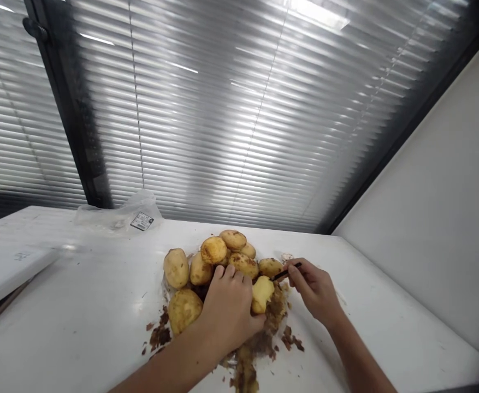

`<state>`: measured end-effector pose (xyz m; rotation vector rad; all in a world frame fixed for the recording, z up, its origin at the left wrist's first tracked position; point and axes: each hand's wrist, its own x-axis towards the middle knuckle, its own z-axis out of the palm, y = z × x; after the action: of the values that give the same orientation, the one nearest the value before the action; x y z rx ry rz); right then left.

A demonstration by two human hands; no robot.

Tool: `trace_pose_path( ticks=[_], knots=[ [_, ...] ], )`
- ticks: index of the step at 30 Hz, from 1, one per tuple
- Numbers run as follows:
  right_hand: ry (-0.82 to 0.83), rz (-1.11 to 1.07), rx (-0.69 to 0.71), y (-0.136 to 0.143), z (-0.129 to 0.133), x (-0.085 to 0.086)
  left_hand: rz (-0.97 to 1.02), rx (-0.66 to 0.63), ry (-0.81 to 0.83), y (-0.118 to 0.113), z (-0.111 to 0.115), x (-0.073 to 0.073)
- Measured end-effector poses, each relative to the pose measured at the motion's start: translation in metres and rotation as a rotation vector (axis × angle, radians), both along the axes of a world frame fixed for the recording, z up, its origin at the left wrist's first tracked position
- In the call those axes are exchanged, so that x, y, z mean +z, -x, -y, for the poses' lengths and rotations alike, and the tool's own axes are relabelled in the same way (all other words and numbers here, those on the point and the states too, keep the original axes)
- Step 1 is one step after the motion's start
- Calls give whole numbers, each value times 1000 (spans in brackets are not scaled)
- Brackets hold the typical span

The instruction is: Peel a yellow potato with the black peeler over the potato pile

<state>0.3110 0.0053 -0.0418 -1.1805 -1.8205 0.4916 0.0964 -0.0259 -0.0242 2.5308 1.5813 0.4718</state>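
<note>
My left hand [231,305] is wrapped round a partly peeled potato [262,293], whose bare yellow flesh faces right. Between the fingers of my right hand [313,289] is a thin dark-handled tool [287,271]; its tip is at the potato's upper right edge, and its working end is too small to make out. Several other potatoes [176,268] lie close around and behind my left hand, some with brown patches. Wet peelings [278,308] are heaped under and beside the held potato.
Brown scraps [160,334] are scattered on the white table [100,305]. A clear plastic bag [118,214] with a label lies at the back left. A white flat panel [10,275] stands at the left edge. Window blinds [206,120] and a white wall [436,202] bound the table.
</note>
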Motion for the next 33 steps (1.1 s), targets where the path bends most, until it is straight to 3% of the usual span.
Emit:
trace_pose_path(
  ticks=[4,10,15,18,21,27,33],
  knots=[
    [115,-33,128,5,3,0,-16,-2,2,-1,0,2],
    [33,-61,20,1,1,1,-21,21,34,0,0,7],
    [143,-42,166,4,5,6,-6,19,35,0,-1,6],
    [85,51,118,6,6,9,-7,25,26,-1,0,5],
    [40,4,51,4,5,9,-7,25,17,-1,-1,3],
    [128,3,171,2,7,8,-11,20,25,0,-1,4],
    [63,-47,82,0,5,8,3,42,11,-1,-1,5]
  ],
)
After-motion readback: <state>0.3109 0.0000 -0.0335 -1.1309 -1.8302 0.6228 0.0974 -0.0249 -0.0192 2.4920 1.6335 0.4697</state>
